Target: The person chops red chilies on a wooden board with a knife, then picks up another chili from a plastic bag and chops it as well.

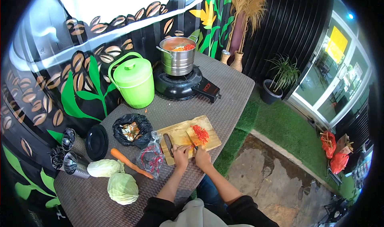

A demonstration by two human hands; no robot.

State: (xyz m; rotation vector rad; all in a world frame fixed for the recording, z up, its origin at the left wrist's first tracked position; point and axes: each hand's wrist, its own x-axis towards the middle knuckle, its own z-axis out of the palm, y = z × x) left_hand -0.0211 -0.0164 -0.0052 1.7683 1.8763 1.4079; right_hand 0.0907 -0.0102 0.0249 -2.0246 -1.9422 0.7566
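Observation:
My right hand (203,158) is closed round the handle of a knife (189,138), its blade pointing away over the wooden cutting board (212,135). Close by on the left, my left hand (181,154) has its fingers pressed together at the blade, pinching what looks like a small red chili, mostly hidden by the fingers. Finely chopped red bits (199,134) lie in a pile beyond the blade. A second tool with a brown handle (168,142) rests on the board's left side, near my left fingers.
Left of the board are a clear plastic bag (150,159), a black bag with scraps (132,125), a carrot (130,163) and two cabbages (123,189). Behind stand a green lidded bucket (135,83) and a steel pot (178,63) on a black stove (176,87).

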